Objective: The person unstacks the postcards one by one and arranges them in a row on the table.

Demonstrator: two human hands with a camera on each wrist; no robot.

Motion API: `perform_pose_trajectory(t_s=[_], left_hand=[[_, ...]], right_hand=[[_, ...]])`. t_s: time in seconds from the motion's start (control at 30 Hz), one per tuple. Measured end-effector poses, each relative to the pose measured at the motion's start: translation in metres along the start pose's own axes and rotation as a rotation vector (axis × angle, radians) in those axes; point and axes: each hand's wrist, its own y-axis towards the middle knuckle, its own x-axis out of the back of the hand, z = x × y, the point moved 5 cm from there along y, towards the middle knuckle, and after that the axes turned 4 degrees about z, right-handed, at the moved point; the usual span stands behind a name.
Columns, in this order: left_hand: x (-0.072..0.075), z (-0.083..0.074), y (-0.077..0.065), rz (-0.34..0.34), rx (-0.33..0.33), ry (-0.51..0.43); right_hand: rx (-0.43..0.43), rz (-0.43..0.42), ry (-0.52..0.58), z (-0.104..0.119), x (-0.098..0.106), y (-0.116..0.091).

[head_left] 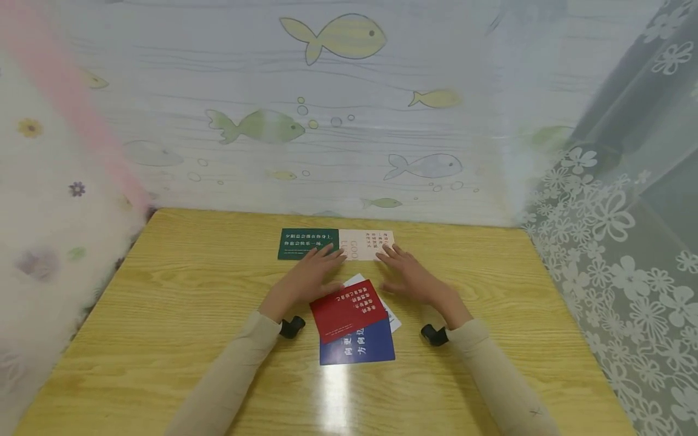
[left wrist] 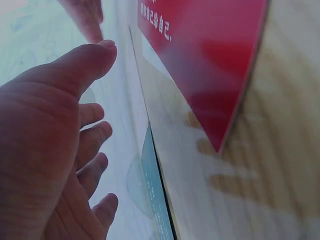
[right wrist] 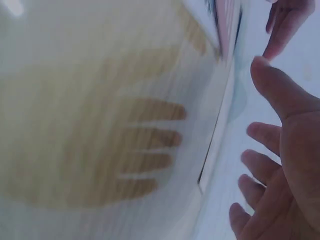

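Note:
In the head view a red card [head_left: 349,310] with white writing lies slantwise over a blue card [head_left: 360,349] and a white card [head_left: 392,320]. Behind this pile a dark green card [head_left: 306,243] and a pale pink card [head_left: 362,243] lie side by side. My left hand [head_left: 308,277] has its fingers spread near the green card, its thumb at the red card's upper left edge. Across the pile, my right hand [head_left: 412,277] reaches its fingertips to the pink card's right end. Both hands hold nothing; their shadows show on the tabletop in the wrist views.
The cards lie on a yellow wood-grain table [head_left: 191,315]. A pale curtain [head_left: 245,169] with printed fish hangs along its back edge, and lace with white flowers [head_left: 627,278] borders the right side. Black bands [head_left: 434,335] sit at both wrists.

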Motion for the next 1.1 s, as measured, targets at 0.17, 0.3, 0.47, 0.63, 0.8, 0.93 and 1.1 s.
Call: perform_pose_trajectory(t_s=[0.17, 0.3, 0.47, 0.63, 0.8, 0.93, 1.1], left_hand=[[-0.002, -0.007, -0.019, 0.013, 0.008, -0.030], [-0.008, -0.012, -0.034, 0.022, -0.004, -0.047], [-0.016, -0.016, -0.050, 0.029, 0.004, -0.046], [-0.021, -0.020, -0.064, 0.057, 0.045, -0.029], [-0.025, -0.019, -0.076, 0.067, 0.050, -0.016], [-0.025, -0.018, -0.082, 0.061, 0.033, -0.042], [-0.027, -0.015, -0.089, 0.058, 0.045, -0.055]], right_hand=[[-0.028, 0.081, 0.009, 0.013, -0.012, -0.010], [-0.029, 0.131, 0.020, 0.023, -0.020, -0.013], [-0.017, 0.173, 0.024, 0.028, -0.028, -0.016], [-0.014, 0.178, 0.048, 0.030, -0.031, -0.021], [-0.014, 0.172, 0.073, 0.034, -0.032, -0.026], [-0.020, 0.169, 0.068, 0.034, -0.033, -0.031], [-0.030, 0.162, 0.075, 0.037, -0.032, -0.037]])
